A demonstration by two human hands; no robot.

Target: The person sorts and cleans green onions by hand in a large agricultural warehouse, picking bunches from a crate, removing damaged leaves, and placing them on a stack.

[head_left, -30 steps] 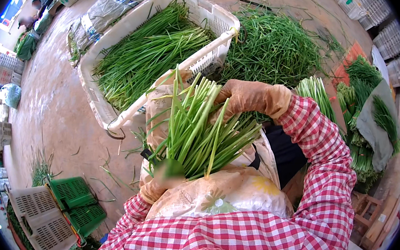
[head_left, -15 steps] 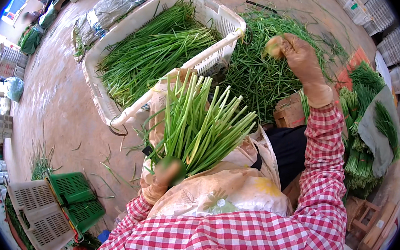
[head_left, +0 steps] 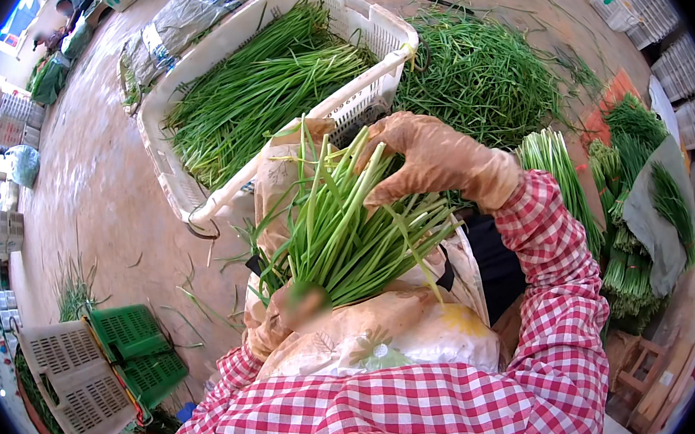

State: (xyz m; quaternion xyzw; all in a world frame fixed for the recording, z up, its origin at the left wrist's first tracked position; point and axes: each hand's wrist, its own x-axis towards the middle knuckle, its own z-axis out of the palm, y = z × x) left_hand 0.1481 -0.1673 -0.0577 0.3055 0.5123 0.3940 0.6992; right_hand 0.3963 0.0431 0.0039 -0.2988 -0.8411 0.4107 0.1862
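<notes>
A bunch of chives (head_left: 341, 234), long green stalks with pale cut ends, lies across my lap and fans up and to the right. My gloved left hand (head_left: 290, 314) is closed around the lower left of the bunch; part of it is blurred. Over the pale ends arches my gloved right hand (head_left: 434, 158), thumb and fingers apart, with stalk ends between them. A thin, limp leaf hangs down the right side of the bunch. Beyond my hands stands a white plastic crate (head_left: 237, 196) holding more chives (head_left: 269, 99).
A heap of loose green leaves (head_left: 476, 79) covers the floor right of the crate. Bundled chives (head_left: 556, 172) lie to my right, beside a grey cloth (head_left: 654, 229) and a wooden stool (head_left: 639, 373). Green (head_left: 134, 350) and grey crates (head_left: 74, 373) stand at left.
My right hand has come down and left from above the leaf heap to the top of the bunch, its fingers now spread. My left hand keeps its hold.
</notes>
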